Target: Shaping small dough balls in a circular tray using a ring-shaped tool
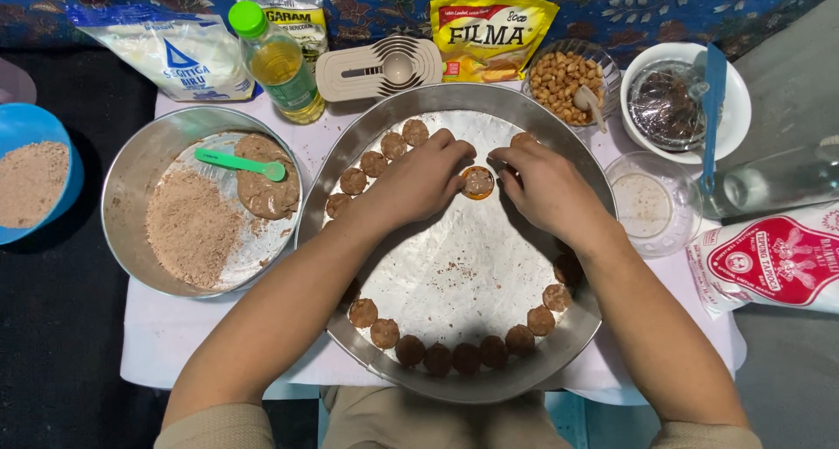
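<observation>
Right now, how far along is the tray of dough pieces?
Done: shaped pieces line much of the tray rim. In hand: the left hand and right hand press one piece in an orange mould. Left: dough and crumbs remain in the bowl; the tray's middle is bare.

A large round tray sat in the middle, dough balls lining its rim. Left of it stood a metal bowl holding a spoon; behind it an oil bottle; right-behind, a bowl of peanuts.
</observation>
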